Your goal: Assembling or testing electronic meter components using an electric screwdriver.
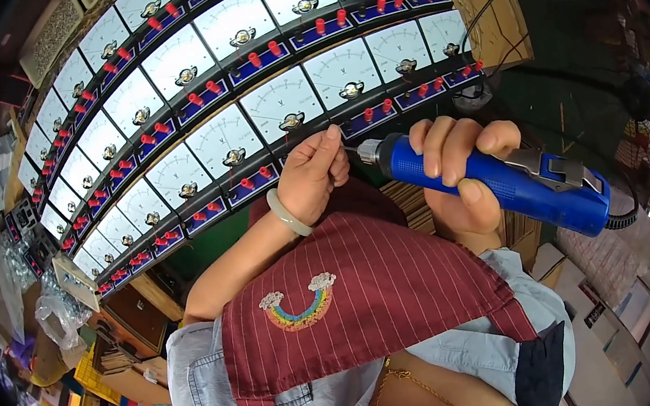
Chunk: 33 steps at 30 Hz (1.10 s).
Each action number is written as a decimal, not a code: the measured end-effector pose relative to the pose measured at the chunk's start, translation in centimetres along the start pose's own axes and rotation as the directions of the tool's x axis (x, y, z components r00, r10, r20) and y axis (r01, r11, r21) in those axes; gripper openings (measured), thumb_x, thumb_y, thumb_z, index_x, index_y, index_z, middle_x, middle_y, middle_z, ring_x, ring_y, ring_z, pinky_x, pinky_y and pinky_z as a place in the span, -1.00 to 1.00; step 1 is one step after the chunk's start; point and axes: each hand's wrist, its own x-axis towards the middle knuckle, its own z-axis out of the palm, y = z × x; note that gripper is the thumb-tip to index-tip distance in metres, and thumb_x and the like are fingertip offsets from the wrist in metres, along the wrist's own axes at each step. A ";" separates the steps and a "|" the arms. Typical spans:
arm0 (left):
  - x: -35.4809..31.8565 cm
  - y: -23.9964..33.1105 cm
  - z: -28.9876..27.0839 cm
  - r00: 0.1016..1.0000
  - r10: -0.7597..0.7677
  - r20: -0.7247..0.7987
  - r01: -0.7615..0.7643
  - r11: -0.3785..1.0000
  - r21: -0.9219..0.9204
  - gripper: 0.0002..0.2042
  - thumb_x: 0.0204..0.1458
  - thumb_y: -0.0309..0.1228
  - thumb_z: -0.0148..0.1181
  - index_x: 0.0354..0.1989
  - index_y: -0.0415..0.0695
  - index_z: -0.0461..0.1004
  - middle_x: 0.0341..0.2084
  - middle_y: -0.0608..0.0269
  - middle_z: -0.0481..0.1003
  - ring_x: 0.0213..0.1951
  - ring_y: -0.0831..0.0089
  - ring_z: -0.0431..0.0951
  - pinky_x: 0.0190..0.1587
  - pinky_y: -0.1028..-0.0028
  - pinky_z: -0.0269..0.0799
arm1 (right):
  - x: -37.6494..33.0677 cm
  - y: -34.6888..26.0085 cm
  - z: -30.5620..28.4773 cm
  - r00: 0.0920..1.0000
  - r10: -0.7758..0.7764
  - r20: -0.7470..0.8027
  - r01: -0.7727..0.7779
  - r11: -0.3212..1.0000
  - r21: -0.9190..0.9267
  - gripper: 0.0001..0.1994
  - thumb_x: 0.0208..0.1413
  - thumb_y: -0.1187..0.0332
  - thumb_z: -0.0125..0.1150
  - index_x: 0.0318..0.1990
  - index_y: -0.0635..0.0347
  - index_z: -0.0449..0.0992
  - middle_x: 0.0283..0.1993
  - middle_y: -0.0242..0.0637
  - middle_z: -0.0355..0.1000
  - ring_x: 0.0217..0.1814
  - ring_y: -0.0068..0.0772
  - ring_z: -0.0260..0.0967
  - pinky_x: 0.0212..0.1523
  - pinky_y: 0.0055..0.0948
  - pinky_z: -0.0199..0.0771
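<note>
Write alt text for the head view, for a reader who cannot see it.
A person's right hand grips a blue electric screwdriver, while the left hand pinches its bit tip. Behind lie rows of white analogue panel meters with red terminals; a striped maroon apron fills the foreground.

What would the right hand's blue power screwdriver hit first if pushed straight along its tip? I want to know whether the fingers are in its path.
Probably the left hand: its fingertips pinch right at the bit of the blue power screwdriver held by the right hand. Beyond them lie the white panel meters; depth is unclear.
</note>
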 end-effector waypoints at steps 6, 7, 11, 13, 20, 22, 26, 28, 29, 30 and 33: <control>1.1 -0.4 1.3 0.979 -0.101 0.175 0.130 0.978 -0.164 -0.70 0.21 -0.22 -0.12 -0.53 -0.10 0.29 -0.70 0.41 0.21 -0.62 0.58 0.16 -0.52 0.60 0.13 | 0.1 -0.1 -1.9 0.996 -0.069 0.064 0.073 0.996 -0.052 -0.65 0.02 0.42 0.13 -0.07 0.07 0.15 -0.39 -0.32 0.31 -0.35 -0.39 0.29 -0.16 -0.20 0.30; 0.9 0.2 2.6 0.989 -0.140 0.047 0.143 0.987 -0.070 -0.73 0.22 -0.25 -0.15 -0.48 -0.12 0.31 -0.68 0.40 0.24 -0.62 0.59 0.18 -0.52 0.61 0.14 | 0.4 0.7 -2.2 0.996 -0.066 0.060 0.069 0.996 -0.057 -0.65 0.02 0.42 0.13 -0.07 0.07 0.15 -0.39 -0.32 0.31 -0.35 -0.39 0.29 -0.16 -0.20 0.30; 1.0 0.2 -0.5 0.992 -0.088 0.087 0.062 0.964 0.258 -0.81 0.23 -0.36 -0.23 -0.29 -0.15 0.33 -0.60 0.34 0.31 -0.56 0.59 0.25 -0.47 0.61 0.18 | 1.2 5.8 -3.0 0.978 -0.196 0.070 0.206 0.953 -0.223 -0.65 -0.02 0.55 0.11 -0.07 0.24 0.16 -0.34 -0.21 0.34 -0.29 -0.36 0.31 -0.19 -0.28 0.38; 1.0 0.3 -1.6 0.995 -0.043 0.092 0.013 0.953 0.303 -0.81 0.24 -0.36 -0.24 -0.28 -0.15 0.32 -0.62 0.33 0.32 -0.56 0.60 0.26 -0.47 0.62 0.18 | 1.4 7.5 -3.0 0.981 -0.183 0.064 0.193 0.953 -0.235 -0.64 -0.02 0.57 0.11 -0.07 0.24 0.17 -0.33 -0.21 0.34 -0.28 -0.38 0.32 -0.20 -0.33 0.39; 1.0 1.0 -2.5 0.986 -0.096 0.137 0.024 0.891 0.453 -0.86 0.20 -0.37 -0.11 -0.30 -0.16 0.30 -0.62 0.29 0.43 -0.62 0.60 0.36 -0.54 0.66 0.26 | 1.4 8.6 -2.8 0.989 -0.141 0.051 0.150 0.956 -0.253 -0.66 -0.04 0.58 0.11 -0.09 0.24 0.19 -0.34 -0.21 0.34 -0.30 -0.41 0.34 -0.23 -0.39 0.40; 0.7 0.8 -2.0 0.990 -0.103 0.101 0.055 0.917 0.396 -0.87 0.17 -0.38 -0.03 -0.32 -0.18 0.34 -0.59 0.26 0.46 -0.59 0.60 0.41 -0.53 0.67 0.31 | 1.4 8.4 -3.1 0.987 -0.132 0.092 0.152 0.955 -0.255 -0.65 -0.04 0.58 0.11 -0.09 0.24 0.19 -0.34 -0.21 0.34 -0.30 -0.41 0.33 -0.24 -0.39 0.40; 0.4 0.9 -1.7 0.985 -0.167 0.039 0.155 0.964 0.218 -0.87 0.09 -0.40 0.10 -0.35 -0.22 0.43 -0.53 0.23 0.51 -0.52 0.59 0.49 -0.45 0.65 0.43 | 1.3 7.7 -2.7 0.991 -0.063 0.115 0.098 0.937 -0.335 -0.67 0.01 0.45 0.13 -0.10 0.17 0.15 -0.42 -0.27 0.33 -0.39 -0.38 0.29 -0.23 -0.24 0.34; 0.5 0.6 -2.0 0.992 -0.124 0.029 0.113 0.963 0.244 -0.86 0.08 -0.39 0.11 -0.36 -0.22 0.45 -0.56 0.26 0.49 -0.55 0.61 0.46 -0.49 0.66 0.38 | 1.1 7.5 -2.8 0.991 -0.065 0.113 0.101 0.930 -0.354 -0.66 0.01 0.46 0.12 -0.09 0.17 0.15 -0.42 -0.27 0.32 -0.39 -0.39 0.28 -0.23 -0.24 0.34; 0.6 0.5 -2.2 0.996 -0.082 0.023 0.073 0.959 0.274 -0.85 0.08 -0.38 0.12 -0.37 -0.22 0.46 -0.59 0.29 0.47 -0.57 0.63 0.42 -0.53 0.67 0.34 | 1.1 7.5 -2.9 0.991 -0.070 0.110 0.107 0.921 -0.375 -0.66 0.01 0.46 0.12 -0.09 0.17 0.14 -0.42 -0.27 0.32 -0.40 -0.39 0.27 -0.23 -0.25 0.34; 0.8 0.5 -2.4 0.996 -0.083 0.023 0.074 0.959 0.272 -0.85 0.08 -0.38 0.12 -0.37 -0.22 0.46 -0.59 0.29 0.47 -0.57 0.63 0.42 -0.53 0.67 0.34 | 1.3 7.5 -2.9 0.989 -0.087 0.122 0.128 0.913 -0.388 -0.65 0.01 0.47 0.11 -0.08 0.18 0.12 -0.42 -0.27 0.31 -0.42 -0.41 0.25 -0.23 -0.25 0.35; 1.2 0.9 -2.6 0.995 -0.092 0.043 0.081 0.972 0.223 -0.78 0.09 -0.30 0.12 -0.44 -0.22 0.46 -0.66 0.33 0.39 -0.66 0.66 0.29 -0.62 0.67 0.18 | 1.4 8.2 -3.1 0.987 -0.085 0.139 0.131 0.920 -0.369 -0.66 0.00 0.51 0.11 -0.10 0.18 0.14 -0.40 -0.25 0.32 -0.41 -0.39 0.27 -0.22 -0.21 0.36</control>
